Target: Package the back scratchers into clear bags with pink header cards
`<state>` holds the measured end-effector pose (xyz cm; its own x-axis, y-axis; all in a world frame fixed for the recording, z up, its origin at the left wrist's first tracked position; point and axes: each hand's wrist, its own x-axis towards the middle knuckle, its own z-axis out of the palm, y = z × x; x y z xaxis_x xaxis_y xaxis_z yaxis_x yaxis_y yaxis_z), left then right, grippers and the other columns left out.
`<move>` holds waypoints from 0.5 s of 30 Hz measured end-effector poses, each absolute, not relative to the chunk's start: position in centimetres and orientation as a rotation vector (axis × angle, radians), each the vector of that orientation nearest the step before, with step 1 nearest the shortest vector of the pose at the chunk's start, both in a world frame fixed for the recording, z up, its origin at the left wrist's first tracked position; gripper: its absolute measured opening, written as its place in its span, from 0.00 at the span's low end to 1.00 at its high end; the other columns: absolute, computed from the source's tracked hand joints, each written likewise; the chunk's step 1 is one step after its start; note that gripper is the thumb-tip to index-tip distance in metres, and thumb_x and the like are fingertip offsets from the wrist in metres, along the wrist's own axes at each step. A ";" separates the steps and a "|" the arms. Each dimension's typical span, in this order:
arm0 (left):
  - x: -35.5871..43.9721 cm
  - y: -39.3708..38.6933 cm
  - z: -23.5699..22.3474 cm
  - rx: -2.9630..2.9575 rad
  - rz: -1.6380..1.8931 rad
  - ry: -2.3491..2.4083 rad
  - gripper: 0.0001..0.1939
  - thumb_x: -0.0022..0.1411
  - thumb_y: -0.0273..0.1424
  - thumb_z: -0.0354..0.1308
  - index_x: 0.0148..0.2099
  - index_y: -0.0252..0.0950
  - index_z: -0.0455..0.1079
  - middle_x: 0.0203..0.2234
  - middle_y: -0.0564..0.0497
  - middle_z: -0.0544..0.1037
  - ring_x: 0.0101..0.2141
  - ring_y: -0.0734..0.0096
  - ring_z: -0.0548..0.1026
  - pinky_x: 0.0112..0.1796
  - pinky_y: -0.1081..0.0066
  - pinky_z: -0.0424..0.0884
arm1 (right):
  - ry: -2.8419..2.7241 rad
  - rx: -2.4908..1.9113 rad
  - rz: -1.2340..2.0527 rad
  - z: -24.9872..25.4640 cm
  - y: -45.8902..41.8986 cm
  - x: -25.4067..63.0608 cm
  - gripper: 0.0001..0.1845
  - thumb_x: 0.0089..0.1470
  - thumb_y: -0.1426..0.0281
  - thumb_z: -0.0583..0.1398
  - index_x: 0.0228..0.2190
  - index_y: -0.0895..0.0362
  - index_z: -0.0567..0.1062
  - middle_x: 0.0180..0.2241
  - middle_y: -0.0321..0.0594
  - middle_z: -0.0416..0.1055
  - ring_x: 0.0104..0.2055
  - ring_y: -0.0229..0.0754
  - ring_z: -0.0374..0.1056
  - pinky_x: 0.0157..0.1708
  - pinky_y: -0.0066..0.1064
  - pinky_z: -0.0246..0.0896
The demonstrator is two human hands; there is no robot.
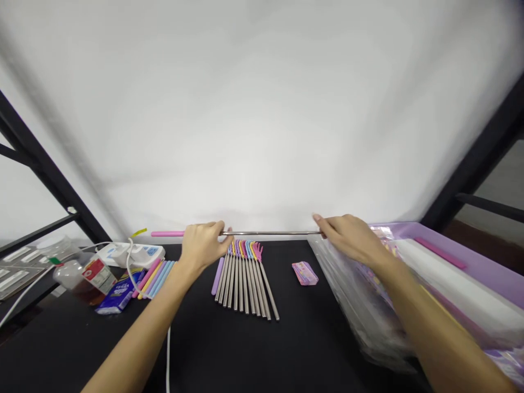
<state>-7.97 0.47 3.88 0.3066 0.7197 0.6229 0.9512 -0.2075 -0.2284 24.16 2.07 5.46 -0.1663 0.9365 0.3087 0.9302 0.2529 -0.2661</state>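
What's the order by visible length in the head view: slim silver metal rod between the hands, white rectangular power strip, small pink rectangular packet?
1. Slim silver metal rod, partly covered
2. White rectangular power strip
3. Small pink rectangular packet

Both forearms bare. Left forearm rises from the lower edge, slanting up rightward; right forearm enters lower right, slanting up leftward. Left hand: back upward, fingers curled, thumb side inward, grip closed. Right hand: fingers bent into a grip, one tip extended leftward. Hands near level, well apart.
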 end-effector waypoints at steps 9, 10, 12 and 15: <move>-7.6 1.1 2.9 -2.060 -0.443 -1.429 0.12 0.64 0.33 0.51 0.30 0.36 0.72 0.25 0.48 0.79 0.28 0.63 0.78 0.25 0.69 0.55 | -2.163 -1.650 -0.004 5.4 1.7 22.6 0.37 0.65 0.50 0.37 0.20 0.55 0.70 0.22 0.43 0.72 0.27 0.44 0.69 0.29 0.31 0.49; -8.0 1.2 3.0 -2.019 -0.448 -1.473 0.13 0.64 0.33 0.50 0.30 0.36 0.72 0.26 0.47 0.80 0.27 0.62 0.78 0.25 0.68 0.55 | -2.158 -1.660 -0.025 5.4 1.7 22.8 0.37 0.65 0.50 0.38 0.20 0.55 0.71 0.22 0.43 0.72 0.27 0.44 0.69 0.29 0.32 0.49; -8.3 1.0 3.1 -2.007 -0.441 -1.546 0.14 0.64 0.33 0.50 0.30 0.36 0.72 0.26 0.46 0.81 0.27 0.60 0.78 0.25 0.68 0.56 | -2.165 -1.682 -0.070 5.2 1.6 22.4 0.37 0.65 0.50 0.37 0.19 0.55 0.71 0.22 0.44 0.72 0.27 0.45 0.69 0.28 0.32 0.48; -6.8 0.1 2.8 -2.118 -0.399 -1.572 0.10 0.63 0.32 0.52 0.34 0.36 0.73 0.28 0.46 0.81 0.29 0.58 0.79 0.27 0.68 0.60 | -2.215 -1.649 -0.111 4.4 1.0 20.0 0.39 0.66 0.51 0.35 0.20 0.55 0.73 0.23 0.46 0.73 0.28 0.46 0.70 0.28 0.34 0.48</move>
<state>-6.81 0.11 2.85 0.3014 0.8158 0.4936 0.9525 -0.2334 -0.1958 20.02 0.98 4.35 -0.2425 0.9080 0.3416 0.9375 0.3099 -0.1581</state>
